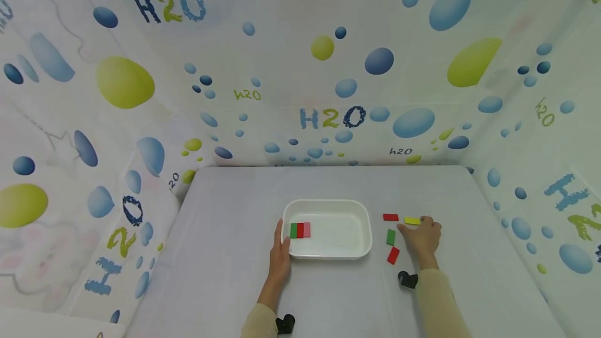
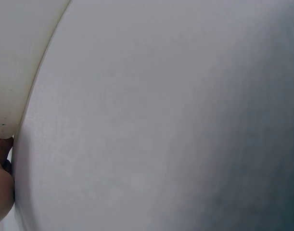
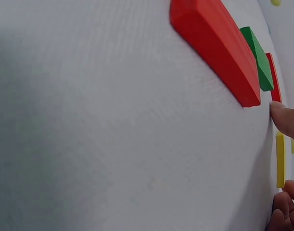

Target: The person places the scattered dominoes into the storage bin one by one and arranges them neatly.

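My left hand (image 1: 280,261) holds the white tray (image 1: 328,255) at its near left corner, fingers along the left side and thumb at the rim. Inside, a green block (image 1: 293,230), a red block (image 1: 300,230) and a pink block (image 1: 307,230) lie side by side at the left end. My right hand (image 1: 423,236) is over the table right of the tray, thumb and fingers spread around a yellow block (image 1: 411,220). In the right wrist view, fingertips are right at one end of the yellow block (image 3: 280,161), while the thumb stands off its other end.
Between tray and right hand lie a red block (image 1: 391,217), a green block (image 1: 391,237) and another red block (image 1: 393,255), set apart at different angles. The white table (image 1: 225,213) meets patterned cloth walls (image 1: 281,67) at the back and sides.
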The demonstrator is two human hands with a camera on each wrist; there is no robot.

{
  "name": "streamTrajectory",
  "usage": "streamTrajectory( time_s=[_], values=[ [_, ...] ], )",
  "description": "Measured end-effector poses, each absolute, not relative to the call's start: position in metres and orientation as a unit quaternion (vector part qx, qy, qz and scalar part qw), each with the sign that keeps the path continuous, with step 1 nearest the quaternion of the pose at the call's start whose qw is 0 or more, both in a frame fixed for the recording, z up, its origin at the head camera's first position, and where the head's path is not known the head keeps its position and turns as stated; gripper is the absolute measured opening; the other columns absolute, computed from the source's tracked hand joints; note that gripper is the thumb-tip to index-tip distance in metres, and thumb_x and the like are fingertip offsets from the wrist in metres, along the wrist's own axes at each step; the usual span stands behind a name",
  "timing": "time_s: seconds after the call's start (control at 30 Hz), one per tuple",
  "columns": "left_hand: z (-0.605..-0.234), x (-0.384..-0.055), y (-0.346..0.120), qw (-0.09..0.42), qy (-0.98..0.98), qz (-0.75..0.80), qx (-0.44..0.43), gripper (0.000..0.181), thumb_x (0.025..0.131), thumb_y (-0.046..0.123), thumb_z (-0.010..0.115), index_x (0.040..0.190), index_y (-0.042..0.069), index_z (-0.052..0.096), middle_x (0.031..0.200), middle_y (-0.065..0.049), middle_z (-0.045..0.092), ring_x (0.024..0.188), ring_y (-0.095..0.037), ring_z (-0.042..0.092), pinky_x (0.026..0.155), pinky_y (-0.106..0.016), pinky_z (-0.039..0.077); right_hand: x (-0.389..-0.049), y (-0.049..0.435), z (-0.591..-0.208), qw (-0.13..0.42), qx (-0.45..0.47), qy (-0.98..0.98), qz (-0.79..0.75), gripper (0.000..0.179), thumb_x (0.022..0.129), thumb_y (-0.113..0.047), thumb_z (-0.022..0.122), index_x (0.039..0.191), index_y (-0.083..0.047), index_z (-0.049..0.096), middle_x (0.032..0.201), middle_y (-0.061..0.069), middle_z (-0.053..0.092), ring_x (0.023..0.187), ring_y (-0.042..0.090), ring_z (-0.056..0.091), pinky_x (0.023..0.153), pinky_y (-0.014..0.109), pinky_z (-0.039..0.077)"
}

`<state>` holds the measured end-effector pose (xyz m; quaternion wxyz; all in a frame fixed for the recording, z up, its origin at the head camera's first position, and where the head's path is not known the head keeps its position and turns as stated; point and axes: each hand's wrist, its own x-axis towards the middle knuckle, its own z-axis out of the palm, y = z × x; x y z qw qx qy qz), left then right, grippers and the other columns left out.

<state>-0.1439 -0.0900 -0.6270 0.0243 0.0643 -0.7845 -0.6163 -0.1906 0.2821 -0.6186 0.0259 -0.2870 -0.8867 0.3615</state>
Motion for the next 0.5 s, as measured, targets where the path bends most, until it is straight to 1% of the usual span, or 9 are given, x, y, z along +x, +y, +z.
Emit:
streamTrajectory(
  time_s=[0.07,0.2,0.37,0.5],
  values=[
    [-0.6272,-0.1437,-0.0900,0.026,-0.786,-0.615,0.065,0.055,0.106,0.026,0.036,0.157,0.028,0.018,0.161,-0.006,0.028,0.149,-0.032,0.025,0.118,-0.061,0.020,-0.1907,0.2809,-0.6194,0.028,-0.294,-0.886,0.359,0.073,0.087,-0.027,0.069,0.139,0.009,0.034,0.133,0.034,0.033,0.121,0.046,0.034,0.104,0.059,0.040],
    [-0.6270,-0.1432,-0.0898,0.022,-0.785,-0.615,0.066,0.055,0.105,0.026,0.036,0.157,0.028,0.018,0.161,-0.006,0.027,0.149,-0.032,0.024,0.118,-0.060,0.020,-0.1911,0.2784,-0.6207,0.035,-0.304,-0.884,0.354,0.071,0.087,-0.028,0.069,0.137,0.009,0.034,0.132,0.034,0.033,0.120,0.046,0.034,0.102,0.059,0.040],
    [-0.6260,-0.1431,-0.0893,0.022,-0.787,-0.612,0.067,0.055,0.106,0.026,0.036,0.157,0.029,0.017,0.162,-0.006,0.027,0.149,-0.032,0.025,0.117,-0.060,0.020,-0.1918,0.2779,-0.6237,0.049,-0.305,-0.883,0.353,0.067,0.088,-0.028,0.068,0.134,0.009,0.037,0.130,0.033,0.034,0.118,0.046,0.034,0.101,0.058,0.037],
    [-0.6253,-0.1434,-0.0891,0.022,-0.787,-0.613,0.066,0.055,0.106,0.026,0.036,0.157,0.027,0.017,0.162,-0.006,0.026,0.149,-0.032,0.024,0.118,-0.060,0.020,-0.1935,0.2798,-0.6266,0.052,-0.304,-0.884,0.351,0.063,0.088,-0.028,0.067,0.132,0.009,0.039,0.129,0.032,0.034,0.118,0.045,0.035,0.100,0.057,0.037]
  ],
)
